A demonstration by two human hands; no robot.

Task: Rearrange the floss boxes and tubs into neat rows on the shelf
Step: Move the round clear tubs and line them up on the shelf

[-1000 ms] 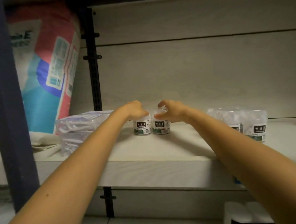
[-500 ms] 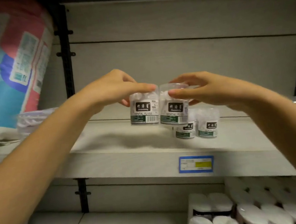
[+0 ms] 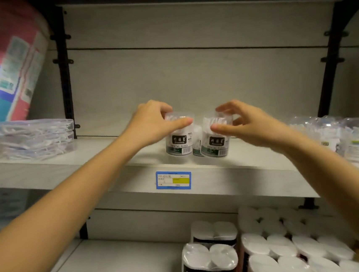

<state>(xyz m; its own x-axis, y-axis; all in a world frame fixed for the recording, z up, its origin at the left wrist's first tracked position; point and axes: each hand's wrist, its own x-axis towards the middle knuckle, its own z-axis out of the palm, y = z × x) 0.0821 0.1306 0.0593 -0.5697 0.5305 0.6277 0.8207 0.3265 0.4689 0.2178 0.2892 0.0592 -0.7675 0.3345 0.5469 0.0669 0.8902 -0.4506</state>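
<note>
Two tubs in play, one per hand! The left hand [image 3: 151, 122] curls thumb and fingers round the lid end of the left tub [image 3: 179, 144]. The right hand [image 3: 241, 123] pinches the top of the right tub [image 3: 216, 145] the same way. Both tubs stand upright, side by side, right at the front lip of the shelf [image 3: 110, 155], with the blue price label [image 3: 173, 180] just below at 6 o'clock. Whether their bases are fully down on the board, I cannot tell. A third tub [image 3: 197, 143] peeks out between and behind them, toward 12 o'clock. Out at 9 o'clock lies the stack of flat floss boxes [image 3: 36, 138]; at 3 o'clock, a clutch of wrapped tubs [image 3: 349, 137].

Now the placing, as I read it: lower both straight down, labels facing out, sides just touching, fronts level and parallel to the lip. Light tubs held high tip easily, so ease the fingers off one hand at a time. And mind that rear tub: a nudge toward 12 could knock the row crooked.
</note>
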